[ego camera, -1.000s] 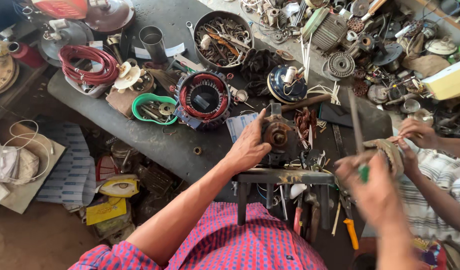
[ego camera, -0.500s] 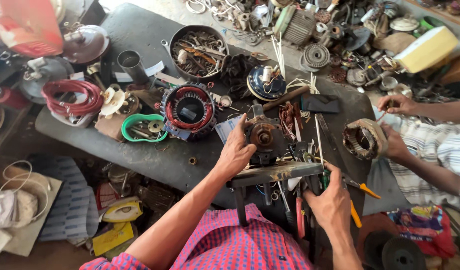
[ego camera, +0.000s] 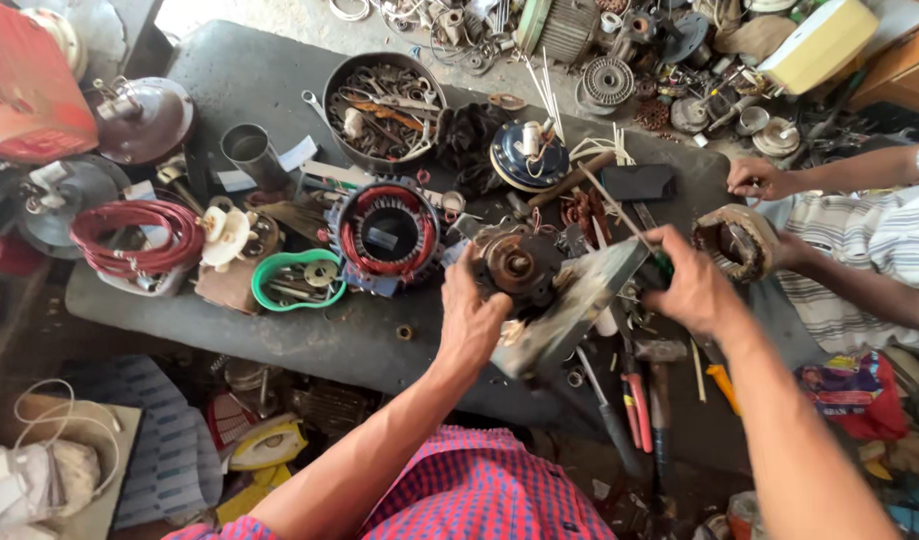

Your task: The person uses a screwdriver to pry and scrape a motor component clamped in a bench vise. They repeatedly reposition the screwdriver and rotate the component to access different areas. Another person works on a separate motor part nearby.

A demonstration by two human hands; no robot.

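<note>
My left hand [ego camera: 472,318] grips a rusty round motor part [ego camera: 515,264] fixed to a grey metal bracket [ego camera: 570,305], which is tilted up off the dark workbench [ego camera: 280,80]. My right hand [ego camera: 692,285] holds a screwdriver with a green handle [ego camera: 635,228], its thin shaft pointing up and left over the bracket's far end. A stator with red windings [ego camera: 388,234] lies just left of the motor part.
Another person's hands [ego camera: 755,180] at the right hold a wound coil ring [ego camera: 735,243]. A pan of tools [ego camera: 382,105], a metal cup [ego camera: 250,152], red wire coil [ego camera: 138,235], green dish [ego camera: 298,282], pliers and a hammer [ego camera: 660,385] crowd the bench. Clutter lies below on the floor.
My right hand has come up from the bench's front edge to the bracket with the screwdriver. The bracket and motor part have been tipped up off the bench.
</note>
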